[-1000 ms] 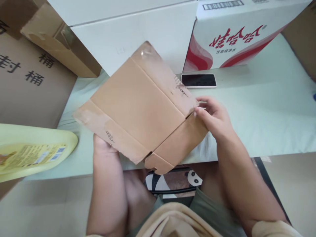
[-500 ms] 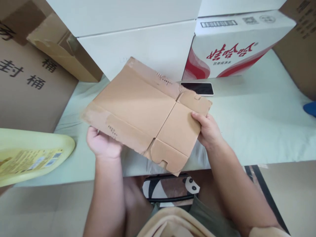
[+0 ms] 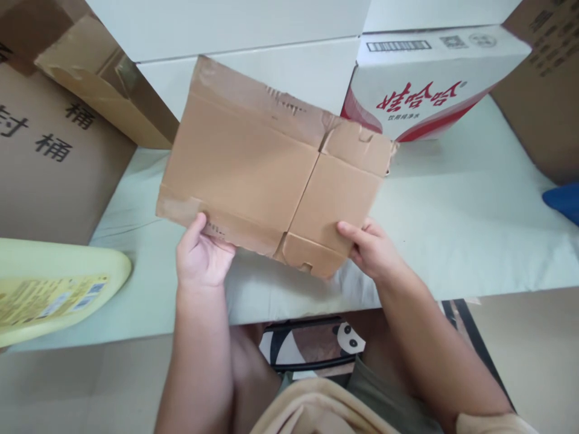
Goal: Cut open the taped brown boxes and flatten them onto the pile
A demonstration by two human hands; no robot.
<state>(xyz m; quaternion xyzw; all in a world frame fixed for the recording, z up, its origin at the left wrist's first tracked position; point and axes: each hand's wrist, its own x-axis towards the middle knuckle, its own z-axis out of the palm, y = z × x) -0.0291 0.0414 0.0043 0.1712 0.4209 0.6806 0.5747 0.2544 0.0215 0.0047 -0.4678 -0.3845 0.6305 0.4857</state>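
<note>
A flattened brown cardboard box (image 3: 244, 160) is held up, tilted, over the light green cloth-covered surface. Tape runs along its upper and lower edges, and crease lines and slotted flaps show toward its right end. My left hand (image 3: 203, 253) pinches the lower edge near the left, thumb on the face and fingers behind. At the right end, my right hand (image 3: 373, 247) grips the cardboard with the thumb on top; its other fingers are partly hidden behind the sheet.
White boxes (image 3: 158, 90) stand behind the cardboard, beside a white box with red print (image 3: 425, 84). Large brown cartons (image 3: 54, 181) flank the left. A yellow-green bottle (image 3: 90, 265) lies at the left front, and a blue object (image 3: 563, 202) is at the right edge.
The cardboard has been raised and turned, now covering most of the phone behind it. My left thumb has come onto its front face. My right hand has shifted slightly lower along the right end.
</note>
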